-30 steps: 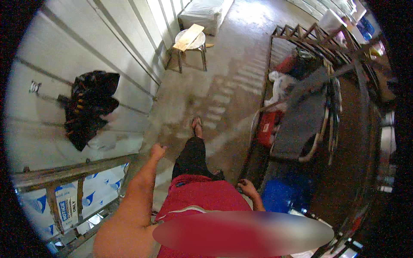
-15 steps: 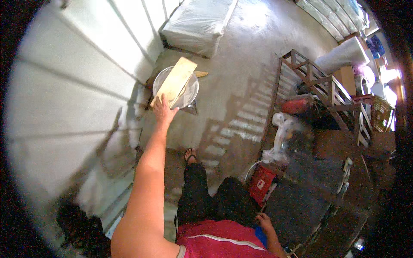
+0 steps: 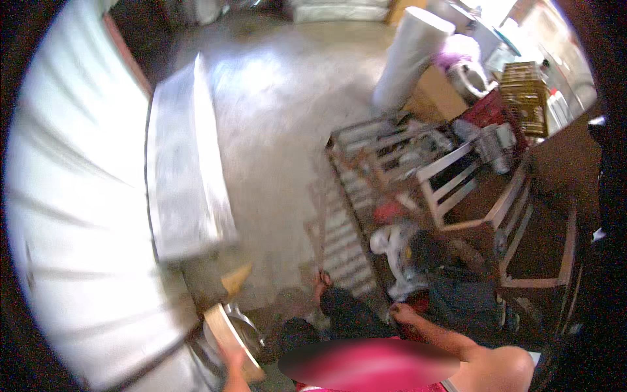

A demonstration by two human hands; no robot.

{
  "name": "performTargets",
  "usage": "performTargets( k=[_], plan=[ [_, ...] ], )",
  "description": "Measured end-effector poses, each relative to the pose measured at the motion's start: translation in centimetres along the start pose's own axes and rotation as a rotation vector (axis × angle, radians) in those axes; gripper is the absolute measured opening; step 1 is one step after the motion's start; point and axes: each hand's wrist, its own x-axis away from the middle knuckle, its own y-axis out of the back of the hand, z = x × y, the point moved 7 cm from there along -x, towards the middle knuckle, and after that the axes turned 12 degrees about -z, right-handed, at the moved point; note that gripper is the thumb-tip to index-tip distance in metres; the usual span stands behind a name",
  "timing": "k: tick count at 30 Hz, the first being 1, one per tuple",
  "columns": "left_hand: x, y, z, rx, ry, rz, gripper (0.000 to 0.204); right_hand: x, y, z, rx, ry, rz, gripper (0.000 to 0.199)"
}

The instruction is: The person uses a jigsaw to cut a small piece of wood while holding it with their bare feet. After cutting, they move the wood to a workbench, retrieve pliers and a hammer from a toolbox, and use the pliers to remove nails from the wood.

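Head view: left hand [image 3: 233, 359] at a pale wooden board [image 3: 226, 328] over a round stool [image 3: 247, 325].
The board crosses the stool's near edge; blur hides whether the hand grips it. The right hand [image 3: 405, 314] curls narrow, contents unclear.

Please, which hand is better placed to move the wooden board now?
Probably the left: the left hand overlaps the board in view, though blur hides its grip. The right hand is well away from it, near the white bag.
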Motion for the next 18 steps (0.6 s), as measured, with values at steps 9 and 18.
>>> performTargets(
  k=[9, 18],
  plan=[
    [-6.0, 11.8, -25.7, 0.32, -0.372, -0.058, 0.127, -20.8, 24.8, 40.6, -0.412, 0.274, -0.016, 0.039],
    [-42.4, 21.1, -78.3, -0.023, -0.756, 0.123, 0.115, -35.3, 27.8, 43.9, -0.361, -0.19, -0.041, 0.046]
  ],
)
